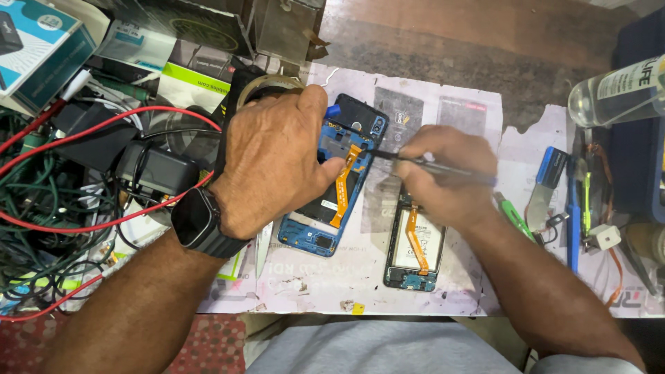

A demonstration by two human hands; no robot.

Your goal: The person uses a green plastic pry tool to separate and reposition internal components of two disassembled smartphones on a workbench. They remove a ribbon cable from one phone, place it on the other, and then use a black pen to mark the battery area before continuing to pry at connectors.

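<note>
**Opened phone held down, tool tip at its upper edge**

The table (443, 41) carries a paper sheet (457, 111), and on that sheet lies the landmark here: a blue phone (325, 232), back off, tilted a little, with an orange flex (346, 183) running down its middle. Left of the phone sits a tangle of cables (62, 201) (red and green among them) and a black charger (156, 170). Just right of the phone lies a second phone (414, 253), also open, with its own orange strip. Well right of the phone stand a clear bottle (616, 90) and a blue tool (551, 166).

The left hand (273, 156) lies flat over the phone's upper left half, fingers curled over its top edge and thumb pressed near the flex, pinning it to the sheet; a black watch (197, 221) is on that wrist. The right hand (447, 173), just right of the phone, is closed in a pen grip around a slim dark tool (422, 165), whose tip touches the phone's upper right edge beside the flex.

As I judge it, the risk sits at that tip: a slip or too much force so close to the flex could nick or tear it, or scratch the board. If the left hand's hold loosens, the phone could skid on the paper and throw the tip off.
</note>
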